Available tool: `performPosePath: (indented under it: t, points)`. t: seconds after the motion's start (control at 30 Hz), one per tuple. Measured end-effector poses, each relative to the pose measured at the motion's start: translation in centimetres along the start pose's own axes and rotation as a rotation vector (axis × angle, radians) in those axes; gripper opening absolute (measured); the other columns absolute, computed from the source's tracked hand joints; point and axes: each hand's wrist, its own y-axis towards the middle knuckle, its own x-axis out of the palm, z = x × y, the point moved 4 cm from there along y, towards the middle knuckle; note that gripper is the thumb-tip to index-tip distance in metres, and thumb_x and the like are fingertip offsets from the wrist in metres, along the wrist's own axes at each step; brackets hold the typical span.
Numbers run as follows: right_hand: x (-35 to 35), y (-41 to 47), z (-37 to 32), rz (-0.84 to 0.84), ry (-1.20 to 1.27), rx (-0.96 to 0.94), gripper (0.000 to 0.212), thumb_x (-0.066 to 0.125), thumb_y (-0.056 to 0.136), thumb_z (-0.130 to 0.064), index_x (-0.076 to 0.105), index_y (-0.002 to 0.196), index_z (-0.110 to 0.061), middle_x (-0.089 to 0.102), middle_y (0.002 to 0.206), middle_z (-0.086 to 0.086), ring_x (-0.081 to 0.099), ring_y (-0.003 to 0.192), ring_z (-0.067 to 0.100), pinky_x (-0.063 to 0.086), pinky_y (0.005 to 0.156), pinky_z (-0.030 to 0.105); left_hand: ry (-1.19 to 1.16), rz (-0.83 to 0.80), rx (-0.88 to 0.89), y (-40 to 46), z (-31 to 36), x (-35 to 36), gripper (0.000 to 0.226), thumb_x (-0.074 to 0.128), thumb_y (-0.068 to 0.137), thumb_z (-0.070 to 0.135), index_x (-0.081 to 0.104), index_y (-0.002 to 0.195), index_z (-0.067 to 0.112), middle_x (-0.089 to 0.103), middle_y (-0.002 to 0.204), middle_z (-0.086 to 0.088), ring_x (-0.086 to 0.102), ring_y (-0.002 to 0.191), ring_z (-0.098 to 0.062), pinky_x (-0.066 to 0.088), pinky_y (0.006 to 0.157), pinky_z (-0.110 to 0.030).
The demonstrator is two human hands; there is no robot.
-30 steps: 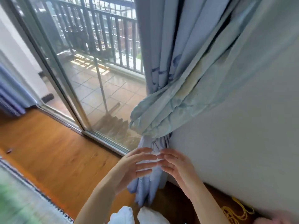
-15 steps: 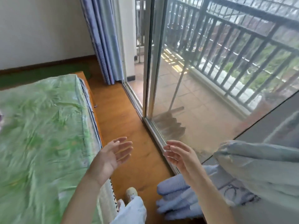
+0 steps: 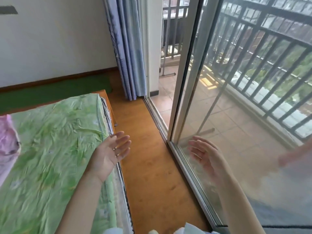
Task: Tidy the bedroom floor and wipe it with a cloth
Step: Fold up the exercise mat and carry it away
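Left hand (image 3: 110,155) and right hand (image 3: 205,156) are both released, palms facing, holding nothing. The floor (image 3: 148,159) strip runs between bed (image 3: 50,149) and door (image 3: 236,115); no cloth is visible. Fetch one first, then wipe along the strip.

floor (image 3: 148,166): smooth wood, satin sheen. bed sheet (image 3: 50,149): creased green cloth, matt. curtain (image 3: 130,48): pleated blue cloth. door (image 3: 236,115): glossy glass, pale smooth frame. railing (image 3: 270,53): dark metal.

My one head camera looks forward and down, close over my hands (image 3: 111,154), along the floor (image 3: 148,166), edges perhaps warped.
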Motion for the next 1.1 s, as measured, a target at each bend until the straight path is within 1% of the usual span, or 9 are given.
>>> performPosePath:
  t: [0.1, 0.3, 0.47, 0.57, 0.77, 0.97, 1.1]
  points:
    - [1.4, 3.6, -0.4, -0.005, -0.008, 0.01, 0.017, 0.049, 0.091, -0.005, 0.065, 0.097, -0.008, 0.073, 0.078, 0.006, 0.069, 0.066, 0.015, 0.053, 0.055, 0.02, -0.002, 0.011, -0.004, 3.1, 1.2, -0.5, 0.021, 0.04, 0.093, 0.015, 0.06, 0.1, 0.01, 0.07, 0.089, -0.005, 0.069, 0.08, -0.017, 0.056, 0.071, -0.03]
    - [5.0, 11.7, -1.5, -0.086, -0.061, 0.054, 0.018, 0.048, 0.091, -0.002, 0.065, 0.095, -0.006, 0.071, 0.077, 0.007, 0.069, 0.064, 0.015, 0.054, 0.055, 0.021, -0.018, 0.066, 0.014, 9.2, 2.6, -1.5, 0.023, 0.04, 0.094, 0.015, 0.059, 0.105, 0.01, 0.068, 0.094, -0.007, 0.068, 0.082, -0.018, 0.057, 0.072, -0.031]
    - [8.5, 20.2, -3.2, -0.172, -0.1, 0.095, 0.016, 0.051, 0.089, -0.002, 0.064, 0.096, -0.006, 0.071, 0.078, 0.006, 0.068, 0.066, 0.015, 0.054, 0.059, 0.021, -0.036, 0.142, 0.031, 16.3, 4.6, -1.2, 0.021, 0.04, 0.093, 0.014, 0.06, 0.102, 0.011, 0.069, 0.091, -0.006, 0.067, 0.081, -0.019, 0.057, 0.07, -0.03]
    - [10.7, 25.4, -5.0, -0.217, -0.143, 0.123, 0.015, 0.052, 0.09, -0.003, 0.064, 0.099, -0.006, 0.07, 0.082, 0.007, 0.068, 0.069, 0.016, 0.053, 0.064, 0.023, -0.072, 0.198, 0.059, 20.7, 6.5, -0.3, 0.021, 0.04, 0.094, 0.012, 0.06, 0.1, 0.011, 0.069, 0.09, -0.005, 0.068, 0.079, -0.017, 0.057, 0.069, -0.029]
    - [15.9, 34.6, -8.1, -0.319, -0.217, 0.181, 0.015, 0.054, 0.089, -0.004, 0.064, 0.099, -0.007, 0.07, 0.084, 0.007, 0.068, 0.072, 0.017, 0.053, 0.061, 0.021, -0.135, 0.292, 0.125, 27.5, 9.9, 0.5, 0.022, 0.038, 0.094, 0.01, 0.06, 0.099, 0.009, 0.07, 0.088, -0.007, 0.069, 0.075, -0.016, 0.057, 0.066, -0.029]
    - [20.5, 42.8, -9.0, -0.361, -0.209, 0.231, 0.016, 0.057, 0.087, -0.004, 0.063, 0.102, -0.006, 0.069, 0.083, 0.007, 0.065, 0.074, 0.019, 0.052, 0.063, 0.022, -0.162, 0.358, 0.154, 34.0, 13.3, -0.7, 0.02, 0.04, 0.094, 0.012, 0.059, 0.1, 0.008, 0.065, 0.096, -0.01, 0.066, 0.085, -0.022, 0.056, 0.072, -0.031]
    - [23.5, 48.8, -9.0, -0.359, -0.193, 0.248, 0.022, 0.061, 0.081, -0.005, 0.063, 0.104, -0.006, 0.069, 0.083, 0.007, 0.065, 0.074, 0.019, 0.052, 0.063, 0.023, -0.168, 0.384, 0.17, 39.6, 15.9, -2.1, 0.021, 0.039, 0.094, 0.011, 0.058, 0.103, 0.008, 0.066, 0.094, -0.009, 0.068, 0.08, -0.018, 0.057, 0.069, -0.03]
